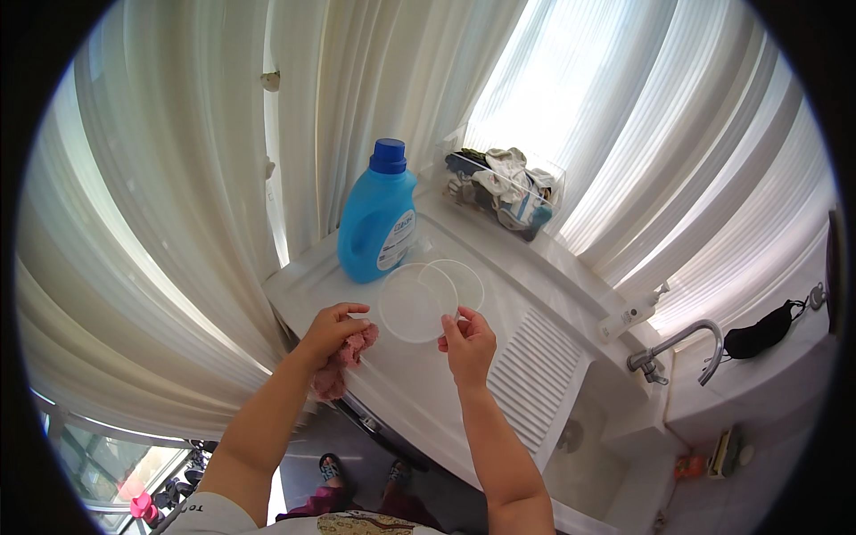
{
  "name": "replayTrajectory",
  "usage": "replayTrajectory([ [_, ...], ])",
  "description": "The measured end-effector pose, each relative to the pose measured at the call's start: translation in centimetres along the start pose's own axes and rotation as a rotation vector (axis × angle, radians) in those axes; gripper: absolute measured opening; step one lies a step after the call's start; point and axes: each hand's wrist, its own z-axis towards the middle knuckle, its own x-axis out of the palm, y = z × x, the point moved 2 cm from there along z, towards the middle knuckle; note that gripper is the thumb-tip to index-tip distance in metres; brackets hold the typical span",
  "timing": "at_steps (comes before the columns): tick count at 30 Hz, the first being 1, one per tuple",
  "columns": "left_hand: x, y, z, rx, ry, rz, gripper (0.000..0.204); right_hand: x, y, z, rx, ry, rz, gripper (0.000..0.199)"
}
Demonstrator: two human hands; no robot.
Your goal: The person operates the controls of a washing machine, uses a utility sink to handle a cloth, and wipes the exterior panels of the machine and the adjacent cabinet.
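right hand (467, 343) pinching clear round lid (417, 303) by edge, tilted up to see through; left hand (332, 332) closed on pink cloth (343, 364) pressed to white desk (428, 392), blue detergent bottle (378, 223) just behind.

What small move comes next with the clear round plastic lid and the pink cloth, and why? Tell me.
Probably bring the pink crumpled cloth in the left hand up onto the clear round plastic lid. The right hand holds the lid by its edge, face up, and the cloth sits just beside it, not yet touching.
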Motion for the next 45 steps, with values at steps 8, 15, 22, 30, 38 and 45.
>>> replayTrajectory([
  [8,6.5,-2.0,6.0,0.136,-0.132,0.570,0.068,-4.9,0.0,6.5,0.237,-0.155,-0.128,0.033],
  [15,8.6,-1.8,8.1,0.118,-0.152,0.790,0.069,-4.3,-2.5,7.7,-0.046,-0.181,-0.530,0.033],
  [22,8.5,-1.3,7.9,0.142,-0.134,0.718,0.060,-4.3,-1.1,6.9,-0.006,-0.154,-0.583,0.029],
  [30,8.0,0.3,8.3,0.257,-0.290,0.645,0.067,-3.1,-1.4,6.2,0.291,-0.182,-0.205,0.045],
  [38,2.7,1.1,3.2,0.209,-0.393,0.312,0.057,-1.2,0.9,0.2,-1.127,-0.214,-0.793,0.038],
  [45,-1.5,1.2,1.3,0.278,-0.511,-0.013,0.039,0.6,-4.6,1.2,-0.552,0.148,-0.941,0.038],
])
